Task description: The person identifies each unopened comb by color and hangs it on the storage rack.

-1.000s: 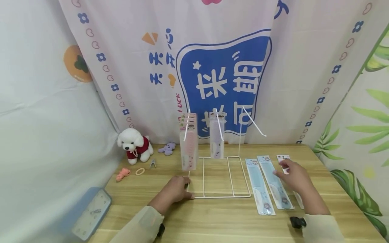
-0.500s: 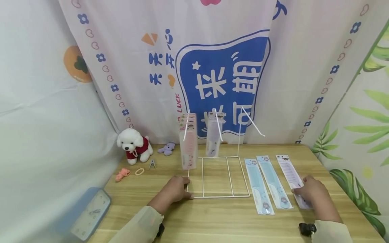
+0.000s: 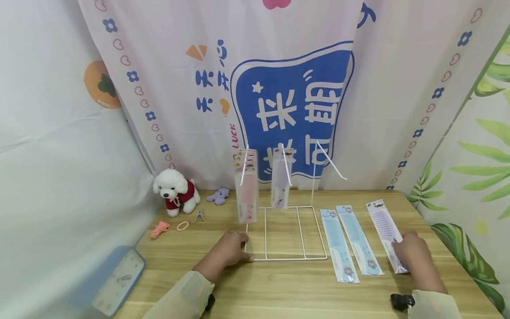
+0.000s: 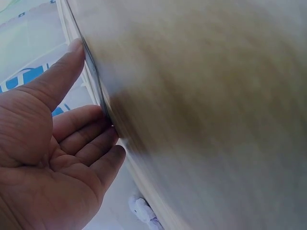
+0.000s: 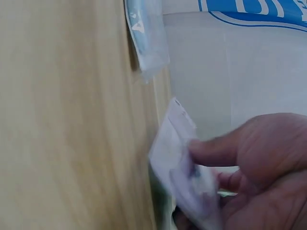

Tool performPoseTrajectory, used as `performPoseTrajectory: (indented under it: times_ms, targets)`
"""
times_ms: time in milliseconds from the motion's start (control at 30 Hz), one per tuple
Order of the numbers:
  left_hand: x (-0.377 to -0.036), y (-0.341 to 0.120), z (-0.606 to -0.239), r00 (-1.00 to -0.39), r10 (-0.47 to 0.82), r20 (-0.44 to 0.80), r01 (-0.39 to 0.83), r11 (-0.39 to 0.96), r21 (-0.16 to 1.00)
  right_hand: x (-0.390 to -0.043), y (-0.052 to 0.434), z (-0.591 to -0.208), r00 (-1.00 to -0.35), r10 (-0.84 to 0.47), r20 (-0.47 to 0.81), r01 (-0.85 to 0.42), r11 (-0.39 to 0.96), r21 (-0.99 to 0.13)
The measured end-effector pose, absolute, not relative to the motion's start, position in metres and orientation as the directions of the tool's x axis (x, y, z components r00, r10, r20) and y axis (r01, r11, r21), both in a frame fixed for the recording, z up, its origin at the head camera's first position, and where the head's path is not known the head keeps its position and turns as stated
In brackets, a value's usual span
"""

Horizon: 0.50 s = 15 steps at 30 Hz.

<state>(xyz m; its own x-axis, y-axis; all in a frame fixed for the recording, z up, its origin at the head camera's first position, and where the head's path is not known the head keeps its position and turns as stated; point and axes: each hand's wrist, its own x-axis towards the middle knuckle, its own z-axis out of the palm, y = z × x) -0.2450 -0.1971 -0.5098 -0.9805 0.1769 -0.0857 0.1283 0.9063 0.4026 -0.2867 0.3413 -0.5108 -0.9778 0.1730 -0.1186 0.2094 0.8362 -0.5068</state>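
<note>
In the head view my left hand [image 3: 229, 250] holds the front left corner of a white wire display rack [image 3: 287, 259], thumb and fingertips on the wire. My right hand [image 3: 414, 252] pinches the lower part of a purple packaged comb [image 3: 383, 226] at the right, its top end tipped away from me. The right wrist view shows the thumb across the plastic package [image 5: 184, 158], blurred. Several pink packaged combs [image 3: 248, 197] hang from the rack's left hook. From the middle hook hangs purple packaging [image 3: 280, 186]; the right hook [image 3: 332, 161] carries nothing.
Two blue packaged combs [image 3: 339, 246] lie between rack and right hand. At the left are a white toy dog [image 3: 171, 188], a purple toy [image 3: 218, 196], a grey clip [image 3: 199, 215], a ring [image 3: 183, 226], an orange hair tie [image 3: 160, 229] and a pale blue case [image 3: 119, 281].
My right hand has moved from the far end of the purple packaged comb to its near end and grips it; the comb has shifted slightly. The left hand stays at the rack.
</note>
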Motion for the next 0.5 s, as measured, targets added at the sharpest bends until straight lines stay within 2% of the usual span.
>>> performPoseTrajectory:
  times_ms: [167, 333, 500]
  targets:
    - [-0.244, -0.197, -0.511, -0.978, 0.196, -0.074, 0.150, 0.902, 0.404, -0.288, 0.343, -0.505, -0.983, 0.181, 0.033, 0.123, 0.776, -0.619]
    - [-0.244, -0.197, -0.511, -0.977, 0.199, -0.075, 0.153, 0.903, 0.402, -0.284, 0.338, -0.493, -0.981, 0.173, 0.089, 0.051, 0.672, -0.739]
    - [-0.244, -0.196, -0.510, -0.978, 0.187, -0.089, 0.137, 0.908, 0.397, -0.281, 0.329, -0.486, -0.985, 0.091, 0.147, -0.080, 0.510, -0.856]
